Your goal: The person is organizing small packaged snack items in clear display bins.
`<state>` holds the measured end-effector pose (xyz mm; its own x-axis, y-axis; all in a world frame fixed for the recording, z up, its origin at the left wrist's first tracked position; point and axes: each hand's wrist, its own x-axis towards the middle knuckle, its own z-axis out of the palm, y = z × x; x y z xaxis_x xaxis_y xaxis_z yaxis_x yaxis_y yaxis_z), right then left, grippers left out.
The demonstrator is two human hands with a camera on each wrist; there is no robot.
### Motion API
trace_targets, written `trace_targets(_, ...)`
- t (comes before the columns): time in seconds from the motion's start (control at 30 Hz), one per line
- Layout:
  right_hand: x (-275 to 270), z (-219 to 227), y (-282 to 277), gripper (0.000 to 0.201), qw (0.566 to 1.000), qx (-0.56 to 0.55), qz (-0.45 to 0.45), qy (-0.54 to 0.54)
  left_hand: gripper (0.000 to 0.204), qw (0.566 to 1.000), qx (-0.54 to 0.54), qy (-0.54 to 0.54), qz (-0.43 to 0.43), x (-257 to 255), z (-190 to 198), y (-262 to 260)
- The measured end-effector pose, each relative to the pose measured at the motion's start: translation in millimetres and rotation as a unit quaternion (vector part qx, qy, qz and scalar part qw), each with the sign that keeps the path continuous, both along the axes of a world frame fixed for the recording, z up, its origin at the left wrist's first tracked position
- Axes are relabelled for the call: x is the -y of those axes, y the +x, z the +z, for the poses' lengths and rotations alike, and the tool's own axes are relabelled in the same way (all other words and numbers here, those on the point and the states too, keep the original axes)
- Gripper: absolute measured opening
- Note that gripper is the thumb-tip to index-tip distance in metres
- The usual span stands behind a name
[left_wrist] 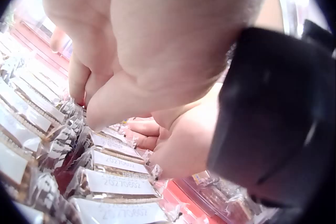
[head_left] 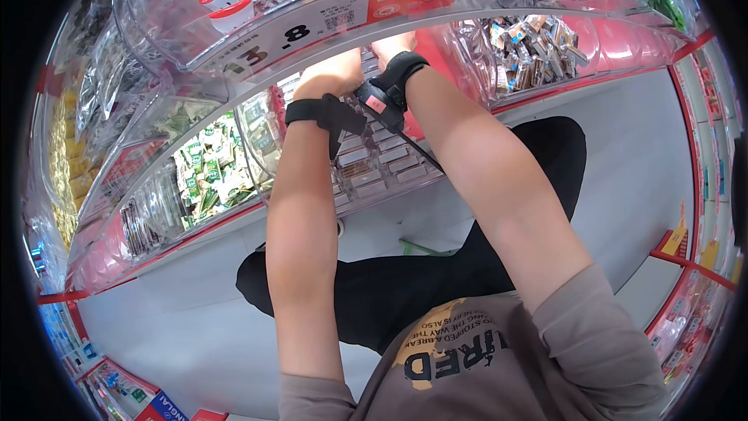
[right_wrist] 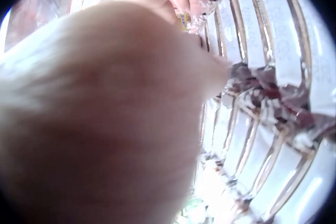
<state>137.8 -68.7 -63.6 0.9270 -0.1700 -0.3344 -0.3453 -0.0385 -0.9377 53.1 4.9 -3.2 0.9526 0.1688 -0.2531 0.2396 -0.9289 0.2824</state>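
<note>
Both hands reach in under the upper display shelf, over rows of clear-wrapped snack packs (head_left: 374, 168) with white printed labels. My left hand (head_left: 331, 76) points its fingers down at the packs; in the left wrist view its thumb and fingertips sit right at a row of wrapped packs (left_wrist: 118, 182). Close beside it is my right hand (head_left: 393, 47), whose fingers (left_wrist: 144, 133) show bent past the end of the same row. In the right wrist view the right hand (right_wrist: 105, 113) blocks much of the scene, its tip at the gap between two rows. I cannot tell whether either hand grips a pack.
A clear upper bin with a price sign (head_left: 296, 35) overhangs the forearms. Green-and-white packets (head_left: 214, 160) fill a compartment to the left, and small wrapped items (head_left: 538, 51) lie in one to the right. Clear dividers stand between compartments. Crossed legs (head_left: 405, 281) are below the shelf edge.
</note>
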Motion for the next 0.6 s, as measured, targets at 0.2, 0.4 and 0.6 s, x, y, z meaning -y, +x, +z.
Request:
trace_targets(0.2, 5.0, 4.5, -5.3, 0.039, 0.991, 0.044, 0.068, -0.102, 0.051, 0.999, 0.007, 0.030, -0.024, -6.4, -12.6, 2.9)
trace_targets(0.4, -1.0, -15.4, 7.6, 0.040, 0.994, 0.060, 0.069, -0.054, 0.049, 0.998, 0.034, 0.053, -0.015, -7.2, -12.6, -1.8)
trace_targets(0.6, -1.1, 3.8, -12.1, 0.036, 1.000, 0.019, -0.008, -0.006, 0.050, 0.997, 0.036, 0.058, -0.041, -8.7, -10.5, -3.7)
